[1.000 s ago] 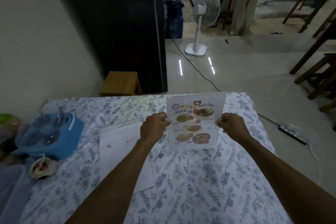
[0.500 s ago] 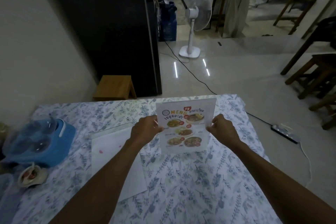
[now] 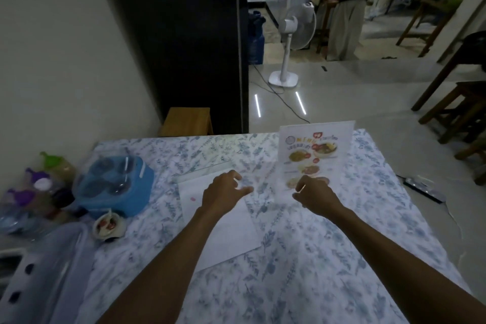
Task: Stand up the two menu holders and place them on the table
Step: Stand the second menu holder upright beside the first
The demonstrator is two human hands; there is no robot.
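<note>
Now the printed menu holder (image 3: 315,151) stands upright at the far right of the counter (image 3: 328,258), its face with the food pictures turned toward the camera, top edge level with the counter's far edge. Right hand (image 3: 317,196) sits just in front of its lower part, fingers loosely curled and a little apart, nothing in its grip; whether a fingertip touches the holder's foot I cannot tell. Just to the left, the second menu holder (image 3: 210,205) lies flat on the floral cloth, blank white side up with a small pink mark, its clear far edge catching a bit of light. Left hand (image 3: 223,191) hovers over that holder's far right corner, fingers spread and reaching forward, its grip empty as well.

Further left on the counter, a blue container (image 3: 115,184) with dark round tops sits close to the flat holder. In front of it, a small bowl (image 3: 109,226) holding something red. Bottles with green and purple caps (image 3: 44,179) crowd the far left edge. Beyond the counter, a wooden stool (image 3: 186,121) against the dark wall, a white standing fan (image 3: 292,42) on the glossy floor, and a person in a dark top (image 3: 347,5) standing at the back.
</note>
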